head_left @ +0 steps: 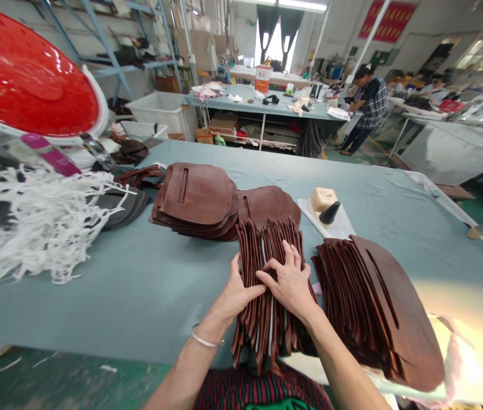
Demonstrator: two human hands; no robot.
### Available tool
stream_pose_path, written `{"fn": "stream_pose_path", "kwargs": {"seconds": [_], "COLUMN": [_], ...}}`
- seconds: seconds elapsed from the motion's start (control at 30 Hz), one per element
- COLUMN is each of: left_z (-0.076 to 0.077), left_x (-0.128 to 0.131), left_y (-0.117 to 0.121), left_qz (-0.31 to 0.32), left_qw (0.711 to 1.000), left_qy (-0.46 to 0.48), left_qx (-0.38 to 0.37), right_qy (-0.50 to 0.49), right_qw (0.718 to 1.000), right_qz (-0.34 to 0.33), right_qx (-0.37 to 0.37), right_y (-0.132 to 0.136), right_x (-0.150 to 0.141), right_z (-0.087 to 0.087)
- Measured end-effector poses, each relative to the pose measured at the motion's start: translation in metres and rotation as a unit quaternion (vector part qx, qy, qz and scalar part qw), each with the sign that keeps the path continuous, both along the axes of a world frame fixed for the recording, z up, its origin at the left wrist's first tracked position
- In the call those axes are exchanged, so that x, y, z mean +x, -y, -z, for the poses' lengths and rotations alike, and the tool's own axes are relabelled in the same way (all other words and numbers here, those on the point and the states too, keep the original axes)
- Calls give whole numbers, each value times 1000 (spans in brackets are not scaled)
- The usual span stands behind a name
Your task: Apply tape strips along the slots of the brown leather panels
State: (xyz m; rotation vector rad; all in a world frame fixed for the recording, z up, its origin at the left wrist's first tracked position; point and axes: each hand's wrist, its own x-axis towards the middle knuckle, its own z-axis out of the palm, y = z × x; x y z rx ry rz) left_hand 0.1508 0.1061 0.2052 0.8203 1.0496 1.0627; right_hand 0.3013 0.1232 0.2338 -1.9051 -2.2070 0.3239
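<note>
A row of brown leather pieces stands on edge in front of me, with thin pale strips showing between some of them. Along its left side rests my left hand, fingers upright against the outer piece and the thumb stretched over the top edges. My right hand lies across the edges from the right, fingers spread and bent, its thumb and forefinger tips close to each other near the middle. Whether they pinch a single piece is too fine to tell. To the right leans a second row of slotted leather pieces.
Flat piles of slotted leather pieces lie beyond my hands. A cream block and a black cone-shaped object sit on white sheeting. White strips heap up at left, below a red plastic cover. A co-worker stands farther back.
</note>
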Motion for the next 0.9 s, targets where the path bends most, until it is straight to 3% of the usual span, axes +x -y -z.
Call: {"fn": "stream_pose_path", "kwargs": {"seconds": [0.23, 0.37, 0.6, 0.77, 0.9], "left_z": [7, 10, 7, 3, 4], "left_x": [-6, -9, -8, -4, -6], "left_y": [2, 1, 1, 2, 4], "left_qz": [7, 12, 2, 29, 40], "left_qw": [1000, 999, 999, 999, 999], "left_qy": [16, 33, 37, 22, 16], "left_qx": [9, -25, -10, 33, 11], "right_qy": [8, 7, 7, 23, 30], "right_qw": [1000, 1000, 1000, 1000, 999], "right_qz": [-3, 6, -22, 6, 7], "right_qx": [10, 18, -3, 17, 15], "right_y": [1, 0, -1, 0, 0], "right_x": [1, 1, 1, -4, -4], "right_z": [1, 5, 2, 3, 4]}}
